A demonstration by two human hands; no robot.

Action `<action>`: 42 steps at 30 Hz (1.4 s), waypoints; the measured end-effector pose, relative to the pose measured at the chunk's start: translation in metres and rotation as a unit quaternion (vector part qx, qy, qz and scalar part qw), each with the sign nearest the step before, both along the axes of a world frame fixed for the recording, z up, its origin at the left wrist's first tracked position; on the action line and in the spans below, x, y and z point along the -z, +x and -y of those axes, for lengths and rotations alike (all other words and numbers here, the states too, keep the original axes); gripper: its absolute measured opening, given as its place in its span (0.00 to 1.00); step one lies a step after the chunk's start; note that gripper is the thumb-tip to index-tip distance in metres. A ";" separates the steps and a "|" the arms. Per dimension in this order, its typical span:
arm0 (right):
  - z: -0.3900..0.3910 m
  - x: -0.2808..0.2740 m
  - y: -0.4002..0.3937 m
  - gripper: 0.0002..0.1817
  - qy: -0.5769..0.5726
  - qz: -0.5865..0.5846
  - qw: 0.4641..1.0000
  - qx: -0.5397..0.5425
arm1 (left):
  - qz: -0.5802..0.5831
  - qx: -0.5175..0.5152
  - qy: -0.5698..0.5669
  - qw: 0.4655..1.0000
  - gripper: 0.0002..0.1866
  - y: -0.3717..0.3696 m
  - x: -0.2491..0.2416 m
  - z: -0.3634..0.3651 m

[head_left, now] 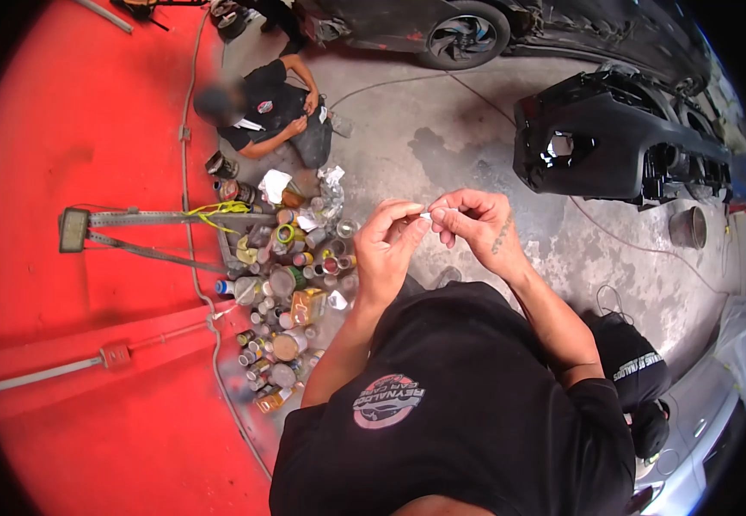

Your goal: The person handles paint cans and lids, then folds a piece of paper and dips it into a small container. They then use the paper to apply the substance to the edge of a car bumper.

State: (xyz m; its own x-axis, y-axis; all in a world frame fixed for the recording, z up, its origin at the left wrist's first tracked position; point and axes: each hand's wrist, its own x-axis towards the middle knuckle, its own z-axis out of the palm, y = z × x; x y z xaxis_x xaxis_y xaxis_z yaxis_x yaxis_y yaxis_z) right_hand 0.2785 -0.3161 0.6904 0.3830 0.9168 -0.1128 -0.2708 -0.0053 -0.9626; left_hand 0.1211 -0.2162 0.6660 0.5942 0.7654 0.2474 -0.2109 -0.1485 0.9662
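Note:
In front of my chest, my left hand (390, 245) and my right hand (480, 225) meet with their fingertips almost touching. Between them is a small white piece (425, 216), pinched by thumb and finger on both sides. It is too small to tell whether it is paper, tape or something else. The fingers of both hands are closed around it and cover part of it.
Cans, bottles and jars (287, 279) crowd the floor at left beside a red wall (89, 301). A person (274, 112) sits beyond them; another person (631, 361) is at right. A black bumper (588, 138), a bucket (687, 227), a hose and a dark car (553, 34) are around.

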 end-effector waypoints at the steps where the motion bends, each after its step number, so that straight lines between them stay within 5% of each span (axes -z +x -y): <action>1: 0.001 0.000 0.000 0.08 -0.001 0.000 1.000 0.000 | 0.000 -0.002 0.012 1.000 0.09 0.002 0.000 0.000; 5: 0.002 -0.003 0.000 0.08 0.000 0.113 0.994 0.002 | -0.049 0.003 0.045 0.998 0.05 -0.003 -0.002 -0.004; 9: 0.001 -0.007 0.000 0.09 0.032 0.228 0.973 0.009 | -0.027 0.047 -0.095 0.994 0.06 -0.002 0.008 -0.004; 14: 0.000 0.002 0.008 0.10 -0.007 0.096 0.995 0.019 | 0.081 0.027 -0.206 0.975 0.09 0.002 0.009 -0.001; 17: 0.000 -0.002 0.013 0.11 -0.018 0.048 0.998 0.018 | 0.009 -0.027 -0.129 0.991 0.08 0.002 -0.012 -0.002; 19: -0.002 -0.004 0.011 0.10 -0.023 0.048 0.999 0.001 | -0.052 -0.035 0.104 0.993 0.09 0.004 -0.017 -0.004; 22: -0.003 -0.007 0.009 0.10 -0.030 0.058 0.998 -0.008 | -0.085 -0.042 0.206 0.974 0.11 0.005 -0.011 -0.006; 31: -0.002 -0.005 0.013 0.09 -0.055 0.014 0.997 -0.046 | -0.074 -0.069 0.338 0.936 0.06 0.001 -0.005 -0.007; 35: -0.003 -0.010 0.013 0.09 -0.054 0.017 0.997 -0.052 | -0.036 -0.076 0.237 0.968 0.04 -0.006 0.007 -0.004; 37: -0.002 -0.007 0.021 0.08 -0.067 0.029 0.997 -0.033 | 0.016 -0.048 -0.048 0.998 0.06 -0.014 0.014 -0.007; 42: -0.002 -0.011 0.013 0.08 -0.035 0.063 0.996 -0.061 | -0.030 0.003 0.032 0.999 0.07 -0.008 0.004 0.002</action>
State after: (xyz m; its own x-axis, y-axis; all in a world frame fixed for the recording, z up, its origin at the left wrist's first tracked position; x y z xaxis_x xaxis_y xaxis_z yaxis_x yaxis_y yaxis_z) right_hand 0.2915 -0.3136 0.7011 0.2846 0.9489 -0.1366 -0.1413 -0.0995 -0.9850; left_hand 0.1127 -0.2186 0.6623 0.6144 0.7448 0.2603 -0.1550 -0.2095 0.9654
